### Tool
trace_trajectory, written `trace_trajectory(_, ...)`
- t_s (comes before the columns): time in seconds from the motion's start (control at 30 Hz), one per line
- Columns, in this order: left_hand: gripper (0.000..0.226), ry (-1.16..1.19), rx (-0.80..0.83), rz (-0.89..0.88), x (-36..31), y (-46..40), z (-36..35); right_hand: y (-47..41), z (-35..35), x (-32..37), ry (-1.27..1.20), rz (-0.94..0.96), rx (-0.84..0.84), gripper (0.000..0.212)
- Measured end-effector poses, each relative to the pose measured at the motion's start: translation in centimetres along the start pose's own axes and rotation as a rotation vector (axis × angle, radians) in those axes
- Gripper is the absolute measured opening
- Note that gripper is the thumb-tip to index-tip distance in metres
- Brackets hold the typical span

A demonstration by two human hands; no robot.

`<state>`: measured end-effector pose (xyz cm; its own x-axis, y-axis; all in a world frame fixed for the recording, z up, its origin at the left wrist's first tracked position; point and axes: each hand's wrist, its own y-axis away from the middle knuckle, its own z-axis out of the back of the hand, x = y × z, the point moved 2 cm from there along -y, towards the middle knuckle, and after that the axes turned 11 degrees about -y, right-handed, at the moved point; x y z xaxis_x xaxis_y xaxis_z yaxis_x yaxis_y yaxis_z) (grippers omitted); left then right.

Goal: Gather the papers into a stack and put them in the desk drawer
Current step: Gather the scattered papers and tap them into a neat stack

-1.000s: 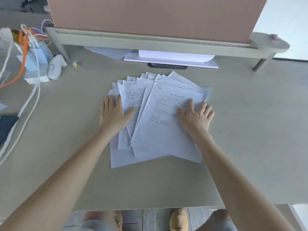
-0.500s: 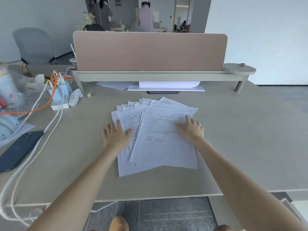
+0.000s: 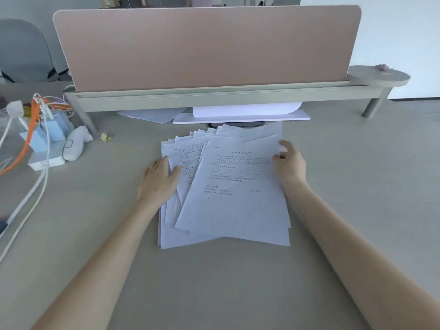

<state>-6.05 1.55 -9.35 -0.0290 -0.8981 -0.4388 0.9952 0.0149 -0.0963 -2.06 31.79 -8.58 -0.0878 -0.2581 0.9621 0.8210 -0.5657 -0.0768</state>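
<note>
Left hand (image 3: pixel 159 179) is pressing flat on the fanned papers (image 3: pixel 233 194), mid-frame on the bench (image 3: pixel 238 282); right hand (image 3: pixel 290 163) is pinching their right edge. Gathering is proceeding; squaring the edges is probably coming next.

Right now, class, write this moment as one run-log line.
papers: fanned, on desk | left hand: rests on left edge | right hand: touches right edge

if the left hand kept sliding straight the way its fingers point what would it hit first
Probably the papers themselves: the left hand points forward, slightly right, at the fanned corners just past its fingertips. Beyond those lies the white board under the shelf; depth is unclear.
</note>
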Motion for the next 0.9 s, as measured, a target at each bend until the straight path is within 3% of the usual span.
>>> trace_trajectory(0.07,0.027,0.073,-0.015,0.029,0.0,-0.1,0.1,-0.3,-0.2,-0.3,-0.078,-0.046,-0.026,0.053)
trace_trajectory(0.2,0.047,0.265,-0.078,0.054,0.9,0.1,0.5,-0.4,-0.6,-1.1,-0.002,-0.023,0.001,0.014)
trace_trajectory(0.33,0.05,0.425,-0.107,0.074,1.3,0.2,1.2,0.1,-0.6,-1.2,0.057,-0.003,0.041,0.026)
trace_trajectory(0.47,0.054,0.5,-0.026,0.057,1.1,0.0,1.7,0.3,-0.8,-0.5,0.157,0.013,0.06,0.032)
trace_trajectory(0.67,0.061,0.589,0.056,0.111,0.8,0.2,2.2,2.2,-1.9,0.4,0.217,0.111,-0.01,0.019)
trace_trajectory(0.73,0.047,0.617,0.094,0.157,0.8,0.4,2.3,2.8,-1.9,0.4,0.438,0.167,-0.055,0.039)
trace_trajectory(0.8,0.025,0.659,0.14,0.204,0.9,0.4,2.6,2.8,-1.7,0.2,0.608,0.168,-0.066,0.026)
trace_trajectory(0.83,0.023,0.673,0.161,0.217,1.0,0.3,2.5,2.8,-1.7,0.1,0.63,0.154,-0.044,0.015)
trace_trajectory(0.9,0.025,0.671,0.191,0.208,0.8,0.4,2.6,2.7,-1.9,-0.1,0.596,0.16,-0.019,0.016)
